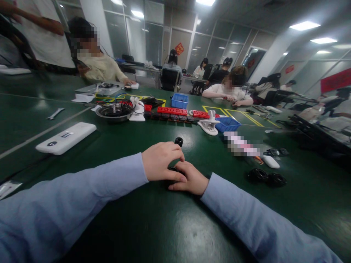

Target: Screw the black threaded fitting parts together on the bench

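My left hand (162, 160) rests on the green table (164, 226), fingers curled over a small black part (172, 169) that shows only at its edge. My right hand (189, 179) lies just under and beside it, fingers tucked together against the same black part. Both wear light blue sleeves. A small black cylindrical cap (179, 141) stands upright just beyond my left knuckles, apart from the fingers. Most of the gripped part is hidden by the two hands.
Two black ring-shaped parts (266, 178) lie to the right. A white flat device (65, 137) sits at left. Farther off are red blocks (172, 110), blue bins (180, 100), a white clamp (209, 124) and a metal bowl (114, 111). Other people sit along the far side.
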`<move>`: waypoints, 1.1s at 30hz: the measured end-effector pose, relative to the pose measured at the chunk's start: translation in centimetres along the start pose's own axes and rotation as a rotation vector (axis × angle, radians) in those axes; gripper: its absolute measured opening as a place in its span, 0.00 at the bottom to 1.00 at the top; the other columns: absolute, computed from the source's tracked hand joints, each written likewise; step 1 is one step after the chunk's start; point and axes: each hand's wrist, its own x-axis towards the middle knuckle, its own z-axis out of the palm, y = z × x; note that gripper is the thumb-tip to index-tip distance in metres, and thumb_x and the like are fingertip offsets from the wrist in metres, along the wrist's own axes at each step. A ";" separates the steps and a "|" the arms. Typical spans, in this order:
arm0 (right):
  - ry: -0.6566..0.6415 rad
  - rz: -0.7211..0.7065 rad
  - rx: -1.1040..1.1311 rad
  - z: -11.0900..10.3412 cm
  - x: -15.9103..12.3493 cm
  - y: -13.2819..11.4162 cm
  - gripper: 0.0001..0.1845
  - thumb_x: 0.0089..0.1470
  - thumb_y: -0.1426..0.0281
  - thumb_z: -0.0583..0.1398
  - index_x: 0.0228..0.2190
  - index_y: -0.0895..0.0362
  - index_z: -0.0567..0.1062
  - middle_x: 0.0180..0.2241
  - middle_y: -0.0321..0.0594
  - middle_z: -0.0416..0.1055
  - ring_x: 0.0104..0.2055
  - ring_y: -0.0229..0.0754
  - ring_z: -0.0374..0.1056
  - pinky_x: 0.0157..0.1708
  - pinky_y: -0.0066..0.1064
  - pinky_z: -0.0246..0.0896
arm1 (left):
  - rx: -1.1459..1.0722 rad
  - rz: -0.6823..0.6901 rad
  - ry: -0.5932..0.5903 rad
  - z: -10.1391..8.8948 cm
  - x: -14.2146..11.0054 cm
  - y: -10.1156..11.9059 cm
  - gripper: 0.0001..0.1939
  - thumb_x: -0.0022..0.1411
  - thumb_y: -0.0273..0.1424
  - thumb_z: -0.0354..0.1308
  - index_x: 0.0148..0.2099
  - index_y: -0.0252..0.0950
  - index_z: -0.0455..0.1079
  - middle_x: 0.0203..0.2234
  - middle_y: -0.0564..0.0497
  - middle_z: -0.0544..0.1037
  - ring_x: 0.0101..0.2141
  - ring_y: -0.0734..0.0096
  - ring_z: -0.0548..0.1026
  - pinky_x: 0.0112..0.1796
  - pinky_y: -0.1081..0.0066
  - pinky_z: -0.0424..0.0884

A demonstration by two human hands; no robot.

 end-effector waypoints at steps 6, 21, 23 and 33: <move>0.038 -0.064 0.076 -0.1 -0.1 0.1 0.29 0.37 0.60 0.70 0.42 0.56 0.73 0.38 0.40 0.72 0.38 0.45 0.67 0.40 0.37 0.61 | -0.535 0.280 -0.236 0.2 0.4 -3.6 0.20 0.55 0.32 0.64 0.50 0.35 0.71 0.45 0.44 0.76 0.46 0.64 0.73 0.49 0.69 0.67; -0.037 -0.029 0.065 -0.2 0.0 0.1 0.22 0.38 0.59 0.70 0.35 0.57 0.75 0.35 0.39 0.74 0.38 0.44 0.67 0.41 0.36 0.59 | -0.486 0.123 -0.385 0.1 0.8 -3.3 0.20 0.49 0.24 0.67 0.46 0.40 0.75 0.46 0.49 0.76 0.47 0.67 0.73 0.50 0.71 0.66; -0.039 -0.022 0.058 -0.3 0.0 0.1 0.22 0.38 0.59 0.70 0.35 0.57 0.75 0.35 0.39 0.74 0.38 0.44 0.67 0.40 0.36 0.59 | -0.437 0.117 -0.369 0.1 0.7 -3.1 0.19 0.49 0.24 0.67 0.46 0.39 0.75 0.45 0.48 0.77 0.46 0.67 0.73 0.49 0.72 0.66; -0.035 0.001 0.036 -0.3 -0.1 -0.3 0.23 0.38 0.59 0.70 0.36 0.58 0.75 0.35 0.40 0.73 0.38 0.44 0.67 0.40 0.36 0.59 | -0.237 0.041 -0.331 -0.1 0.5 -1.8 0.20 0.47 0.28 0.69 0.45 0.36 0.74 0.39 0.49 0.75 0.40 0.69 0.75 0.42 0.74 0.69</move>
